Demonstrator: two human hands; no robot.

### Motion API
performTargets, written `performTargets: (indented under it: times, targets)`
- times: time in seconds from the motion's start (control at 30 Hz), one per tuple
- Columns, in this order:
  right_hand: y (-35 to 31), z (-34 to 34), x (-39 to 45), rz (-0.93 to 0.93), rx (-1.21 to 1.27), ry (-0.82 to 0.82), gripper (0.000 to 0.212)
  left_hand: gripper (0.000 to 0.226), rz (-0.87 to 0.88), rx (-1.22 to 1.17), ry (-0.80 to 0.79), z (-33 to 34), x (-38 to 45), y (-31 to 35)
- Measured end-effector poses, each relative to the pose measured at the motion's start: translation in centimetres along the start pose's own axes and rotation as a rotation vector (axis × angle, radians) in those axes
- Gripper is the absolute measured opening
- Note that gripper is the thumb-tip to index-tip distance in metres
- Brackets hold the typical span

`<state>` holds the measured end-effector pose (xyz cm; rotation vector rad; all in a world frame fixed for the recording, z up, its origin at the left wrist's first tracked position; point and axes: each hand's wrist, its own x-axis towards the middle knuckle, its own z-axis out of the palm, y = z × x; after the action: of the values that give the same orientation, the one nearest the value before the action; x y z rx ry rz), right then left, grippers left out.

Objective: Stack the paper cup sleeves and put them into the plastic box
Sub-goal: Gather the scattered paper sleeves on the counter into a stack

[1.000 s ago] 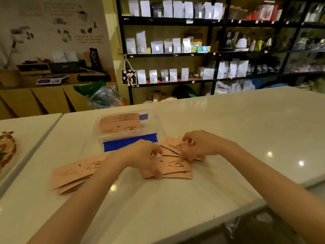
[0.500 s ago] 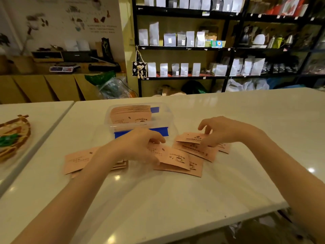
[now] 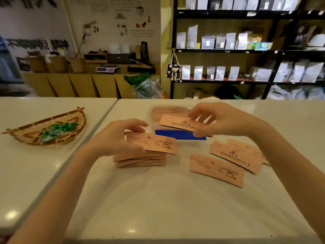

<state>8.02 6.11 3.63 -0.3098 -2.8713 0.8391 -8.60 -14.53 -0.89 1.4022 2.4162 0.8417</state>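
Flat brown paper cup sleeves printed with a coffee cup lie on a white table. My left hand (image 3: 119, 136) grips one sleeve (image 3: 158, 144) just above a small stack of sleeves (image 3: 140, 160). My right hand (image 3: 219, 120) pinches another sleeve (image 3: 175, 123), lifted in front of the clear plastic box (image 3: 179, 134) with a blue band. A pile of sleeves (image 3: 168, 110) sits inside that box. Loose sleeves remain on the table: one (image 3: 216, 169) near the middle and a few overlapping (image 3: 235, 154) under my right forearm.
A woven bamboo tray (image 3: 70, 132) with green wrapped sweets rests on the neighbouring table at left. A gap (image 3: 98, 136) separates the two tables. Black shelves (image 3: 228, 50) of white pouches stand behind, and a wooden counter (image 3: 88, 81) at back left.
Both hands rose from the table, each now holding a sleeve. The left one came over the stack; the right one carried its sleeve toward the box. The camera tilted up and left.
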Motion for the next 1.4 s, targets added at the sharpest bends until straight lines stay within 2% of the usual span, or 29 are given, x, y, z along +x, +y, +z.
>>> performTargets:
  times: [0.37,0.5,0.67,0.8,0.87,0.97,1.03,1.17,1.4]
  targets:
    - [-2.5,8.7,4.4,-0.2,-0.087,0.021,0.042,0.097,-0.181,-0.098,0.067,1.7,-1.7,-4.1]
    - [-2.4,10.1,4.9,-0.185,-0.127,-0.024,0.042,0.096,-0.198,-0.103,0.056,1.8,-1.5,-4.7]
    - [-2.0,10.5,4.7,-0.144,-0.158,-0.102,0.047,0.085,-0.164,-0.087,0.055,1.8,-1.3,-5.4]
    - [-1.4,9.4,4.0,-0.139,-0.153,-0.051,0.048,0.083,-0.154,-0.082,0.056,2.0,-1.2,-4.6]
    - [-0.8,8.5,3.3,-0.129,-0.113,-0.022,0.046,0.083,-0.127,0.027,0.096,2.2,-0.7,-3.4]
    - [0.6,6.9,2.1,-0.099,-0.096,0.029,0.046,0.078,0.009,0.152,0.18,2.6,0.4,-0.7]
    - [1.5,5.7,1.1,-0.081,-0.11,0.071,0.045,0.075,0.146,0.14,0.208,3.1,1.2,1.5]
    - [3.5,3.2,-1.4,0.031,-0.128,0.138,0.042,0.071,0.326,0.135,0.055,4.9,2.9,5.3]
    - [8.1,1.4,-6.7,0.268,-0.195,0.206,0.047,0.076,0.358,0.319,-0.23,9.5,4.7,9.4]
